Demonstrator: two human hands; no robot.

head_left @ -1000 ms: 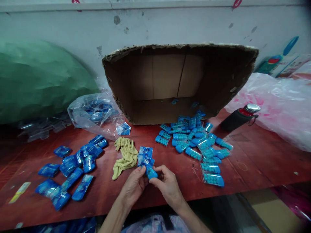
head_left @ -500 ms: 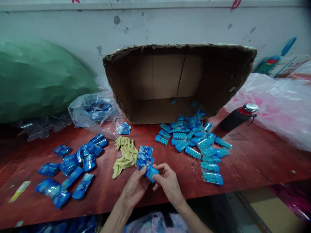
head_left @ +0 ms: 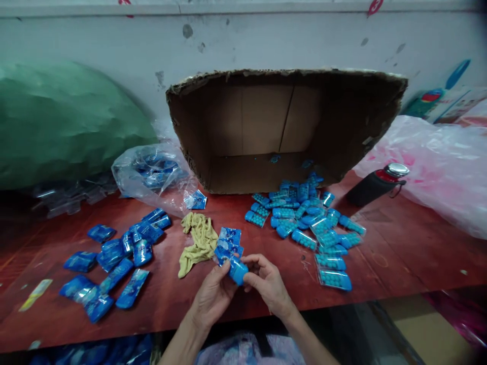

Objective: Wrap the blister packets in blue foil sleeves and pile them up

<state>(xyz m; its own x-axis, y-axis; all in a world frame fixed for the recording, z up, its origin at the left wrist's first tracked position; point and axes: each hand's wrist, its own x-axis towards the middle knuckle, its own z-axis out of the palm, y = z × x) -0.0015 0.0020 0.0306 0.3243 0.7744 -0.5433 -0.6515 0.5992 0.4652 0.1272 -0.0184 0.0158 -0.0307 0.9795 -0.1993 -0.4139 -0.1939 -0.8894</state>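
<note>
Between my two hands, just above the table's front part, is a small blue packet [head_left: 238, 272] with a smooth, rounded lower end. My left hand [head_left: 213, 294] grips it from the left, thumb on top. My right hand [head_left: 268, 285] pinches its right edge between thumb and fingers. Just beyond the fingers are flat printed blue wrappers [head_left: 230, 238]; whether they join the held packet I cannot tell. To the right lies a pile of clear bottles with blue caps and blue balls [head_left: 325, 238]. Several filled blue packets [head_left: 114, 253] are on the left.
A large cardboard box [head_left: 266, 175] lies open toward me at the back. A crumpled yellow-green cloth [head_left: 198, 243] sits left of the wrappers. Beyond it is a clear plastic bag [head_left: 152, 172] of blue wrappers. A black bottle [head_left: 371, 187] leans at the right, near pinkish plastic sheeting [head_left: 437, 167].
The view has shifted slightly, so everything appears a little further right. More of the packet's smooth blue end shows between my hands, which keep hold of it.
</note>
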